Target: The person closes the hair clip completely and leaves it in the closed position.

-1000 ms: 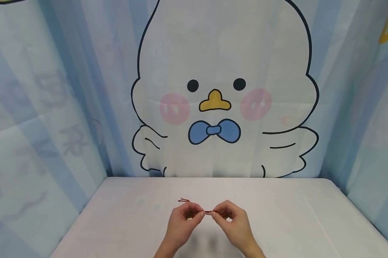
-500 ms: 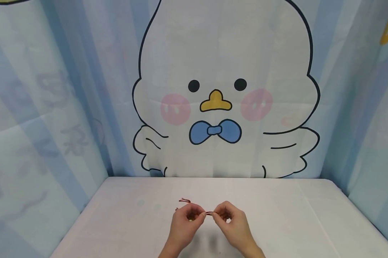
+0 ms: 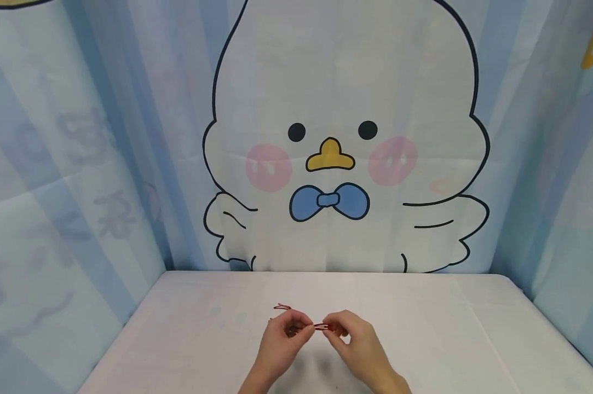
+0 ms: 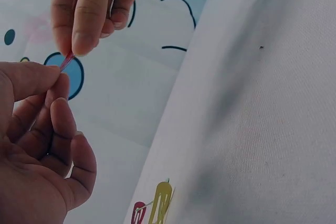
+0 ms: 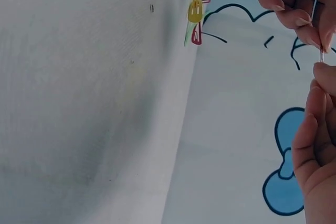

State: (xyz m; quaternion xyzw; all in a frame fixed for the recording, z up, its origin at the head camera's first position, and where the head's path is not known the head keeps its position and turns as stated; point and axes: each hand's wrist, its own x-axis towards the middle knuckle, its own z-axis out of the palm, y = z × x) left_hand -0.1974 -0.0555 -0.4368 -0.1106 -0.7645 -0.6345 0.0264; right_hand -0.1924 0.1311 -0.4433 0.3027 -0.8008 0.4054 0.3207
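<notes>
A slim red snap hair clip (image 3: 321,326) is held level above the white table, between both hands. My left hand (image 3: 283,339) pinches its left end between thumb and forefinger. At the other end, the thumb and forefinger of my right hand (image 3: 357,345) pinch it, with part of the clip showing between the fingertips. The left wrist view shows the clip edge-on as a thin red strip (image 4: 66,61). Behind the left hand lies another red hair clip (image 3: 282,307) on the table.
In the left wrist view, a yellow hair clip (image 4: 164,195) and a red hair clip (image 4: 138,211) lie together on the table (image 4: 262,129). The right wrist view adds a green sliver (image 5: 188,33) beside the yellow clip (image 5: 195,11). A printed curtain (image 3: 326,241) hangs behind the table.
The right fingers have shifted slightly on the clip, so more of its red length shows between the hands. The left hand has barely moved.
</notes>
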